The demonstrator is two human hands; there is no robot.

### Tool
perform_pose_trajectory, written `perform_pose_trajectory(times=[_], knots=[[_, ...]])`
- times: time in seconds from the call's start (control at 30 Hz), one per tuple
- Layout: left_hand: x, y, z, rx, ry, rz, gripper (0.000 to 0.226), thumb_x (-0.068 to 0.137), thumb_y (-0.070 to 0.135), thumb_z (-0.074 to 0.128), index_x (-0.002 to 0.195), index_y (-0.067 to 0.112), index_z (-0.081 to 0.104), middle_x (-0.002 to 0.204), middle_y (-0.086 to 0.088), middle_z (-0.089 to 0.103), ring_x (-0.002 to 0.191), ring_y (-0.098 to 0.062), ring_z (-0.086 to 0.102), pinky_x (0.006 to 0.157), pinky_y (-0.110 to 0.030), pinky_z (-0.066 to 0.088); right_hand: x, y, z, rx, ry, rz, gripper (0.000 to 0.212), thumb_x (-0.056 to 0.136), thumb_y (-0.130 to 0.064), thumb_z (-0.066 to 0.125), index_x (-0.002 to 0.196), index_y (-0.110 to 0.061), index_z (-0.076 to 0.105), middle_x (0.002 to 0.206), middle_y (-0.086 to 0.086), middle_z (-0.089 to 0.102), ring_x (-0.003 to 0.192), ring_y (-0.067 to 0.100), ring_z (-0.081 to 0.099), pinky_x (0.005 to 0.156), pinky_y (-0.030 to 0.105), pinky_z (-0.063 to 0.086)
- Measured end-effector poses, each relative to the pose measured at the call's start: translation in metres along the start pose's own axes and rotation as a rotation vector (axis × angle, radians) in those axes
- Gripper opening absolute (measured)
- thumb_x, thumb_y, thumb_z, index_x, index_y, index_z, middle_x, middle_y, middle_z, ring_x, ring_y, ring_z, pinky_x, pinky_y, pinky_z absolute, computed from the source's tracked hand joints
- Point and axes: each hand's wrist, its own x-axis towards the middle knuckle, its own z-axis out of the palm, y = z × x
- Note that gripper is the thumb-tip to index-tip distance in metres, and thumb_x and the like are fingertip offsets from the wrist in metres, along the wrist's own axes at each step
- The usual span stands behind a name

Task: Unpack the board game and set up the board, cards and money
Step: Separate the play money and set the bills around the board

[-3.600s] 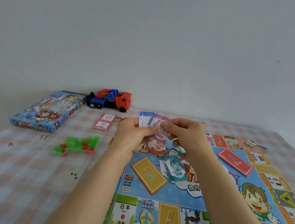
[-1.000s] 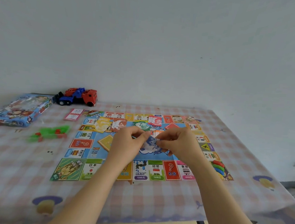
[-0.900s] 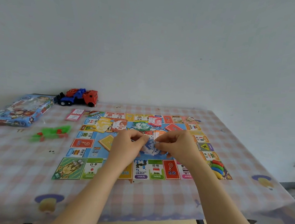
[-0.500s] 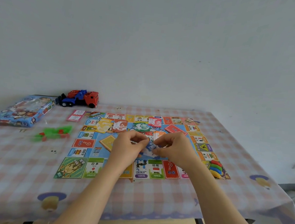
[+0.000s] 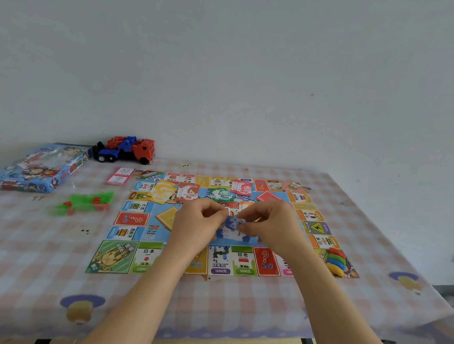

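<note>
The game board (image 5: 132,220) lies open on the checked tablecloth. My left hand (image 5: 198,224) and my right hand (image 5: 272,225) meet over its middle and both pinch a small stack of blue paper money (image 5: 231,227). Along the board's far side lie sorted piles: yellow notes (image 5: 163,191), orange 50 notes (image 5: 189,193), green notes (image 5: 220,194) and red-pink notes (image 5: 241,188). A red card deck (image 5: 268,197) and a yellow card deck (image 5: 168,217) sit on the board, both partly hidden by my hands.
The blue game box (image 5: 36,167) lies at the far left, a red and blue toy truck (image 5: 125,150) behind it. Green and red plastic pieces (image 5: 87,201) and a pink card stack (image 5: 119,175) lie left of the board. Coloured tokens (image 5: 335,261) sit on its near right corner.
The view has pulled back from the board since 3.6 seconds ago. The fan of mixed notes has given way to a blue stack in my hands. Over the last second my hands barely moved.
</note>
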Motion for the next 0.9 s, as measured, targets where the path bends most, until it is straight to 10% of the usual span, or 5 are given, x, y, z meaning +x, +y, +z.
perform_pose_trajectory(times=[0.9], knots=[[0.0031, -0.0009, 0.0016, -0.068, 0.027, -0.054, 0.003, 0.087, 0.02, 0.067, 0.083, 0.02, 0.066, 0.076, 0.002, 0.069, 0.059, -0.007, 0.065, 0.052, -0.018, 0.054, -0.0026, 0.0063, 0.0056, 0.113, 0.091, 0.014, 0.013, 0.083, -0.028, 0.07, 0.086, -0.016, 0.075, 0.066, -0.001, 0.07, 0.055, 0.009, 0.062, 0.061, 0.023, 0.057]])
